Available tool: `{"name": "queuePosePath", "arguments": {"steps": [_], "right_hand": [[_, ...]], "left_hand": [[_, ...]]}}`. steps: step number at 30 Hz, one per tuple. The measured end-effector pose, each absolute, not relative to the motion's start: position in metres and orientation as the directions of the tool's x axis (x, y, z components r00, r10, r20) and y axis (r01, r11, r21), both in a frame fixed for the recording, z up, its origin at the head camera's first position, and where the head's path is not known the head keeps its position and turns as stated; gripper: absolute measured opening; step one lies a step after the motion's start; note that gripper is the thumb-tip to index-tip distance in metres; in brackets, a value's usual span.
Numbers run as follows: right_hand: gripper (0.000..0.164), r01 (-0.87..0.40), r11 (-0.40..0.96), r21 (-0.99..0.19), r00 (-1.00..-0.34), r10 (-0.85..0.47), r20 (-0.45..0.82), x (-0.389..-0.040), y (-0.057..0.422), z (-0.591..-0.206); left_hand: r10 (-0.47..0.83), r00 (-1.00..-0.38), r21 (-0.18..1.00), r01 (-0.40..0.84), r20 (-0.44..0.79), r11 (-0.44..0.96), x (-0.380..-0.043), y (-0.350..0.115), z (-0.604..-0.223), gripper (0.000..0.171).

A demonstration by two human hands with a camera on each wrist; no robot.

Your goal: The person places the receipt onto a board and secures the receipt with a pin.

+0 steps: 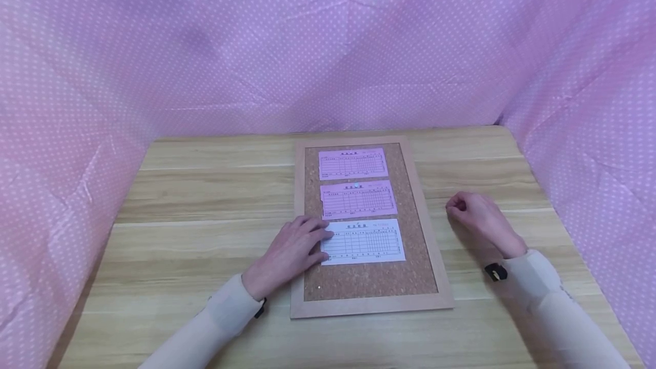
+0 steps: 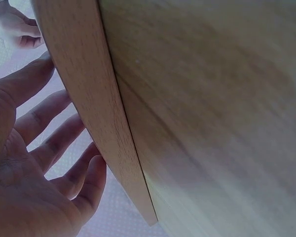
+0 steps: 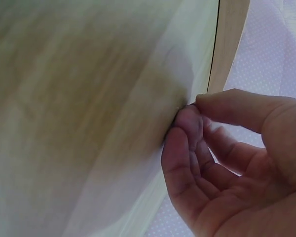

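Note:
A white printed form slip point(image 1: 363, 242) lies on a cork board point(image 1: 374, 282) with a pale wooden frame. My left hand point(image 1: 289, 249) reaches over the frame's left side, fingers spread and slightly bent, fingertips resting on the slip's left edge. Above it on the cork lie two pink form slips, a middle one point(image 1: 359, 200) bearing a light-blue pushpin point(image 1: 356, 185) near its top edge, and an upper one point(image 1: 353, 164). My right hand point(image 1: 482, 218) is on the table right of the board, thumb and fingertips drawn together at the tabletop; I cannot tell whether they pinch something small.
The board's wooden frame point(image 1: 371, 305) stands slightly above the wooden table point(image 1: 195, 209). A tiny pale dot point(image 1: 319, 287) shows on the cork at lower left. Pink dotted cloth point(image 1: 328, 50) hangs behind the table and along both sides.

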State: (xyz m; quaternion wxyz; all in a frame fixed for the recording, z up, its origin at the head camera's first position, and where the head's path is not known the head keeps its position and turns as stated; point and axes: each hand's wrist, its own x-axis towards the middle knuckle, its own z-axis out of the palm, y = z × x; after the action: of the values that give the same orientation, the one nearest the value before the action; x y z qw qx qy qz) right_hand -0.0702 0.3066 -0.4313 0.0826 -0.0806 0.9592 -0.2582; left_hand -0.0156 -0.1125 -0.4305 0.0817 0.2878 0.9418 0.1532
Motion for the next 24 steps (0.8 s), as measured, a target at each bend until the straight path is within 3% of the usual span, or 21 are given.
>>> {"name": "queuePosePath", "arguments": {"steps": [18, 24], "right_hand": [[0.009, -0.157, 0.846, -0.510, -0.974, -0.218, -0.062, -0.0685, 0.3079, -0.4368], [0.021, -0.175, 0.818, -0.549, -0.970, -0.238, -0.046, -0.0653, 0.3075, -0.4333]], "left_hand": [[0.563, -0.823, 0.329, 0.513, -0.073, 0.793, -0.0160, -0.1128, -0.4308, 0.046], [0.568, -0.820, 0.325, 0.518, -0.075, 0.791, -0.0165, -0.1125, -0.4307, 0.047]]}}
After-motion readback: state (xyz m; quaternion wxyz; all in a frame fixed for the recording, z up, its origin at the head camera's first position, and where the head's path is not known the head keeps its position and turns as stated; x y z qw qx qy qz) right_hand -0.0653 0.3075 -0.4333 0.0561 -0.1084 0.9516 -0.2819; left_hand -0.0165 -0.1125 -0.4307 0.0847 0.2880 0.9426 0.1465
